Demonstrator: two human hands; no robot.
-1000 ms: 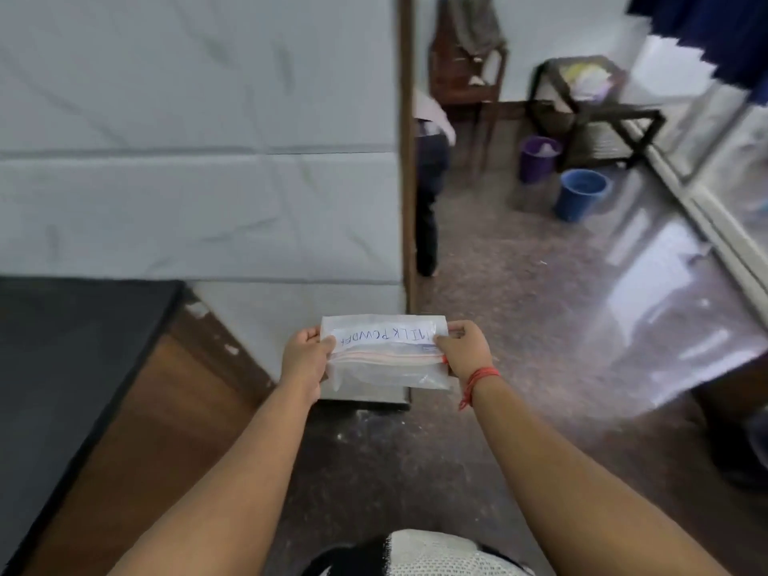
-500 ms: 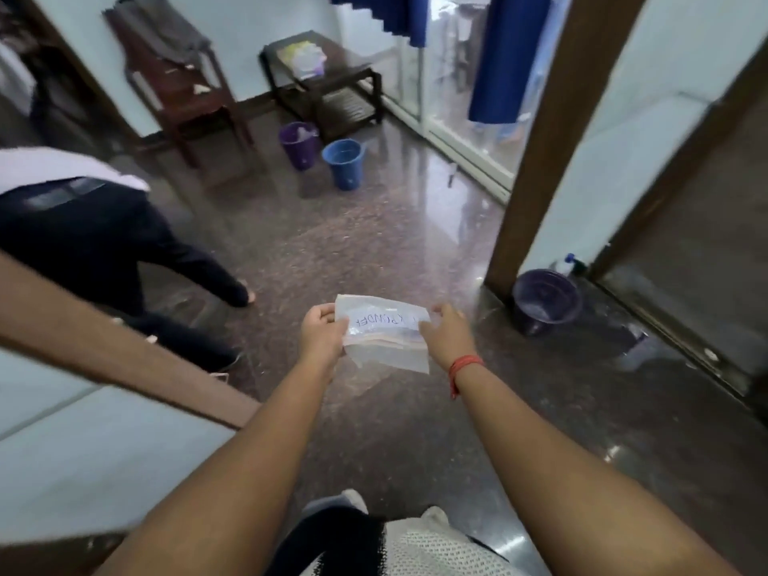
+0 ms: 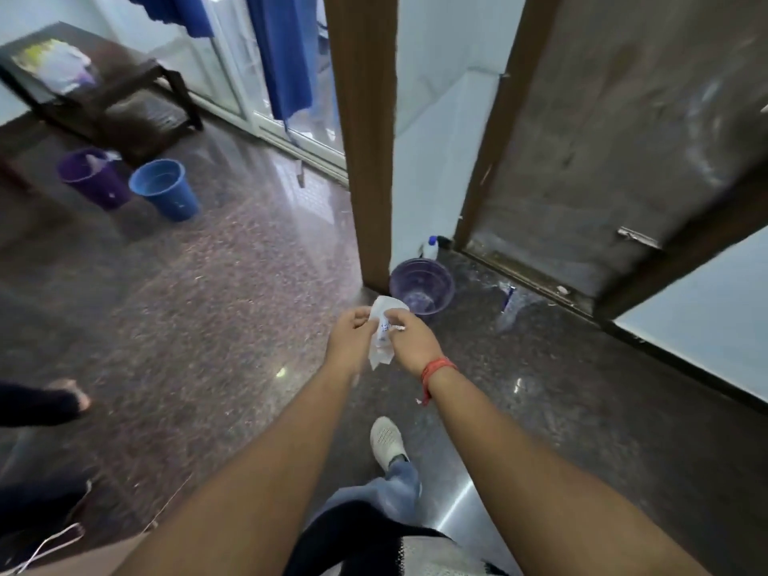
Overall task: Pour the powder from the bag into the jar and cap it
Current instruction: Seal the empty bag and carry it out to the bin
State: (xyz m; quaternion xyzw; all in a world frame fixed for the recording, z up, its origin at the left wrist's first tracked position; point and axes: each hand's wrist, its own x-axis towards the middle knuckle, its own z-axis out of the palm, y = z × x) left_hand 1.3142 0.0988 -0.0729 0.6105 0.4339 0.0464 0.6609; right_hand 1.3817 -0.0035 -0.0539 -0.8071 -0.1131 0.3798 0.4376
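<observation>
Both hands are held out in front of the body, above a speckled stone floor (image 3: 216,309), with the bag (image 3: 383,334) caught between them. The left hand (image 3: 351,340) has its fingers curled round the bag's left side, and the right hand (image 3: 411,340) pinches the right side, its thumb and fingers closed on the plastic near the blue writing. So each grip is clenched on the bag, one on either edge. The bag stands roughly on end between the two hands: its crumpled top sticks up above the fingers and a lower corner hangs below them, between the wrists. The bag is see-through and whitish, but how much powder it holds cannot be told. A red thread band (image 3: 436,370) circles the right wrist.

Just beyond the hands, on the floor, a purple bucket (image 3: 422,286) sits at the foot of a brown wooden door frame (image 3: 361,130). A small white bottle with a blue cap (image 3: 430,247) stands behind it against the wall. Farther left, a blue bucket (image 3: 164,189) and another purple one (image 3: 93,176) stand side by side near a dark low bench (image 3: 108,97). Blue curtains (image 3: 286,52) hang by a glass door. Below the arms, a white shoe (image 3: 388,442) and a jeans leg show, and at the left edge another person's foot (image 3: 68,392) rests on the floor.
</observation>
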